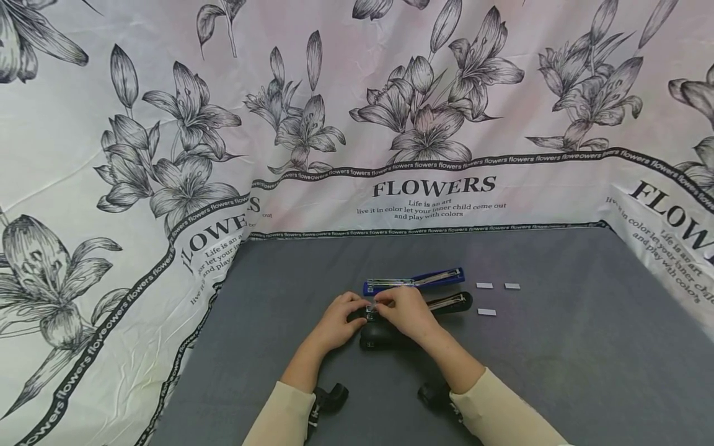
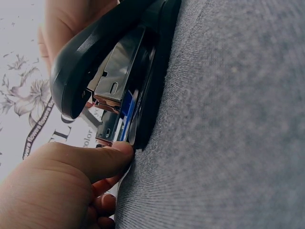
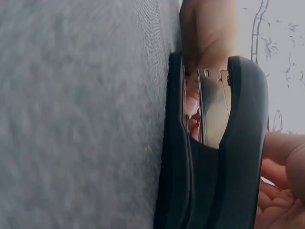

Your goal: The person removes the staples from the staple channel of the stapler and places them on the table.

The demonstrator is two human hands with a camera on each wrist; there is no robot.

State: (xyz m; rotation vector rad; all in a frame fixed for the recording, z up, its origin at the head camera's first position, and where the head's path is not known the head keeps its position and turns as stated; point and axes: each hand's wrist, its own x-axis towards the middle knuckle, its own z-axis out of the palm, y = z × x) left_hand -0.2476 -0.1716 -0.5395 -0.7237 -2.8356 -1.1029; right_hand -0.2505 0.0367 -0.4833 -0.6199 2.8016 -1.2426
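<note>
My left hand (image 1: 337, 321) grips the front end of the middle black stapler (image 1: 458, 301), thumb and fingers on its base. This stapler lies folded open, its top arm swung back to the right. My right hand (image 1: 407, 310) reaches over it, thumb and index finger pinching a small silver piece (image 1: 374, 303) at the stapler's front; the fingertips mostly cover it. Nearest to me, below the right hand, rests another black stapler (image 1: 385, 337), folded closed; its silver magazine (image 2: 119, 67) shows in the left wrist view. Behind both hands lies a blue stapler (image 1: 390, 284), opened out.
To the right of the staplers lie a light staple strip (image 1: 484, 285), a second strip (image 1: 512, 286) beside it and a third strip (image 1: 487, 312) in front. A grey cloth (image 1: 558, 371) covers the table. Flower-printed curtains (image 1: 435, 204) hang round its back and sides.
</note>
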